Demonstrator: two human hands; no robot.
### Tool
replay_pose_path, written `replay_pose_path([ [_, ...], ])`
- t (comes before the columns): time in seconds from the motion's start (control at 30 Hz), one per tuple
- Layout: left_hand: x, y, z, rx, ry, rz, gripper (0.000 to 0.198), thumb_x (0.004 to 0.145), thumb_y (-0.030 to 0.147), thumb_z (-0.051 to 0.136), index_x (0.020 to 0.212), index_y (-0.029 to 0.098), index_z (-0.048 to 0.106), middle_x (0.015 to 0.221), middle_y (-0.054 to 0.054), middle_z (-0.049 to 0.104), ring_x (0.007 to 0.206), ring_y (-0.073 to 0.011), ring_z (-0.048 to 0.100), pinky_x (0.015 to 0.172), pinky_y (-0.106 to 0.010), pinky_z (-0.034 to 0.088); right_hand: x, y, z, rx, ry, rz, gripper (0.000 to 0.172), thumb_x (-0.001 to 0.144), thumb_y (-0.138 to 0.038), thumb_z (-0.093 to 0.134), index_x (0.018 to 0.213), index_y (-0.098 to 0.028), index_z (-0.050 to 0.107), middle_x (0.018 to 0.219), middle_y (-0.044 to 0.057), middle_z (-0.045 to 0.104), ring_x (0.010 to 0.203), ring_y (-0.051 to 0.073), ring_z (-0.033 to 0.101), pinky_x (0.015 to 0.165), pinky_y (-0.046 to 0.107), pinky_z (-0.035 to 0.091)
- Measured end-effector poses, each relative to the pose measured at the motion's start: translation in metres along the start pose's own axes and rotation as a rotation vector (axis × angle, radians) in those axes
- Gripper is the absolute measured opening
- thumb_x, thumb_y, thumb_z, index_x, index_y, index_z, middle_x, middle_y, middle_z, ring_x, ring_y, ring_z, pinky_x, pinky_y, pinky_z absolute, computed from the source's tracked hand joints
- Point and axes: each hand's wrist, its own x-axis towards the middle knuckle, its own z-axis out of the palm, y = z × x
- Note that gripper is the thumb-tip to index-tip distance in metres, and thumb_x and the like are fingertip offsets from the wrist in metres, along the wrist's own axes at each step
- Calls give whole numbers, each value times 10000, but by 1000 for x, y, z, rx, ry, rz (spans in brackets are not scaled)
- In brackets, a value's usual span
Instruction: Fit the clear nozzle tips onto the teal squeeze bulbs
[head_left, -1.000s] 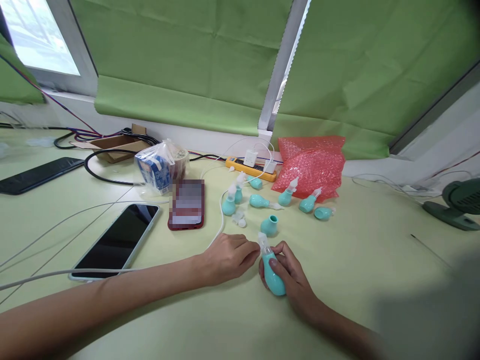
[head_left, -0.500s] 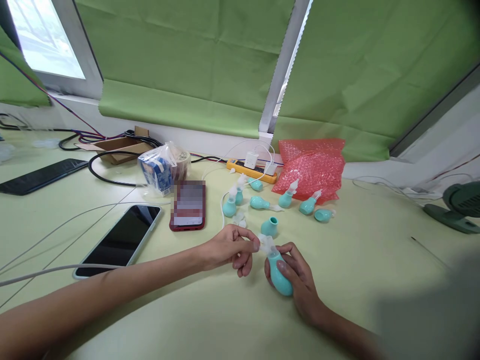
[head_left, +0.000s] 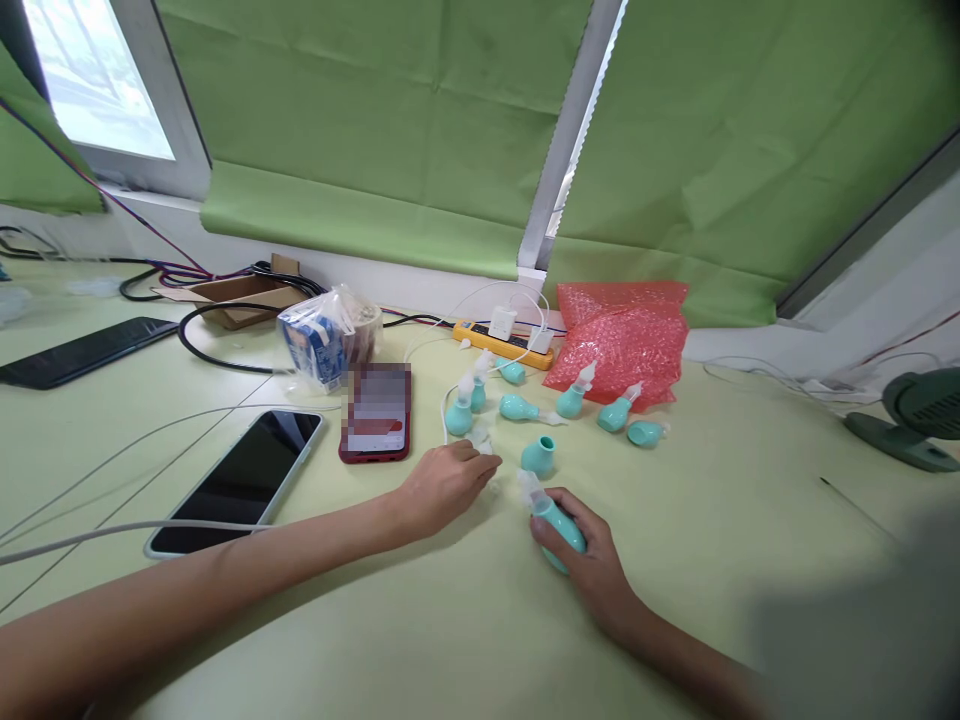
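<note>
My right hand (head_left: 592, 550) is wrapped round a teal nasal aspirator bulb (head_left: 564, 530), which lies tilted with its translucent tip (head_left: 531, 487) pointing up and left. Low over the table, my left hand (head_left: 450, 485) has its fingers pressed together; whatever they may hold is hidden. Just behind it lie small clear plastic pieces (head_left: 481, 438). An open-necked teal bulb (head_left: 538, 456) without a tip stands behind the held one. Farther back are several other teal bulbs, among them an upright one (head_left: 460, 415) and a lying one (head_left: 517, 406).
A red-cased phone (head_left: 375, 412) and a black-screened phone (head_left: 238, 480) lie to the left. Behind the bulbs are a yellow power strip (head_left: 502, 343) with cables and a red bubble-wrap bag (head_left: 619, 340). A green fan (head_left: 911, 420) stands at far right.
My left hand has left the held bulb's clear tip and moved left and down to the table. My right hand keeps its hold, with the bulb slightly lower and turned.
</note>
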Motion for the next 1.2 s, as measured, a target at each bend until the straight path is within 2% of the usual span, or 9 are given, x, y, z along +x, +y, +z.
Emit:
replay_pose_path([
  [0.1,-6,21,-16,-128,-48,20,338,876,336,240,950,144,507,670,-37,575,622,-149,533,581,-240,393,-3,-2,3,-155,-60,-145,147,765,-322,489,760,-175,485,654,-4,475,588,120,439,551,227,369],
  [0.27,-13,44,-26,-208,-294,114,361,841,378,321,593,149,449,455,23,394,399,-89,331,421,-217,226,-13,-7,3,-293,-237,-493,50,771,-214,470,766,-164,474,692,31,511,634,139,475,577,243,392],
  [0.37,-12,42,-24,-507,-356,112,387,855,292,289,496,149,311,427,49,239,388,-65,202,407,-209,194,-16,-13,-1,-344,-270,-574,61,789,-223,459,808,-166,471,719,45,537,674,151,501,604,245,414],
  [0.57,-6,27,-16,-1095,-628,-127,487,861,438,110,485,174,273,350,56,245,324,-66,239,350,-203,226,-10,-13,-8,-428,-298,-794,119,779,-205,467,896,-186,472,743,45,543,686,160,503,593,258,421],
  [0.63,-3,25,-17,-950,-501,-186,506,864,440,65,522,166,318,372,50,286,337,-74,292,373,-202,265,-3,-6,-15,-352,-157,-777,138,765,-177,469,903,-191,466,721,36,511,651,153,484,567,265,410],
  [0.73,1,20,-15,-343,-265,-126,379,860,442,232,736,148,437,547,11,457,488,-123,468,472,-225,350,15,6,-29,-153,239,-717,148,780,-189,438,926,-195,465,803,49,486,746,171,484,640,300,407],
  [0.83,2,12,-7,173,-265,-74,307,845,417,323,953,146,419,809,-60,527,598,-187,548,480,-266,393,37,19,-43,-151,490,-584,141,801,-265,421,895,-199,502,873,52,483,856,190,466,750,328,375],
  [1.0,2,1,10,404,-237,-92,301,851,309,345,1115,163,337,972,-101,463,714,-205,556,484,-265,438,59,38,-53,-165,330,-202,276,810,-380,396,1000,-203,488,931,53,535,859,195,503,761,329,389],
  [1.2,-1,7,6,386,-147,-92,303,840,289,337,1117,170,355,1045,-136,415,818,-236,504,536,-301,452,55,41,-52,-198,234,-263,249,825,-345,376,1012,-194,440,991,68,543,937,194,503,819,354,384],
])
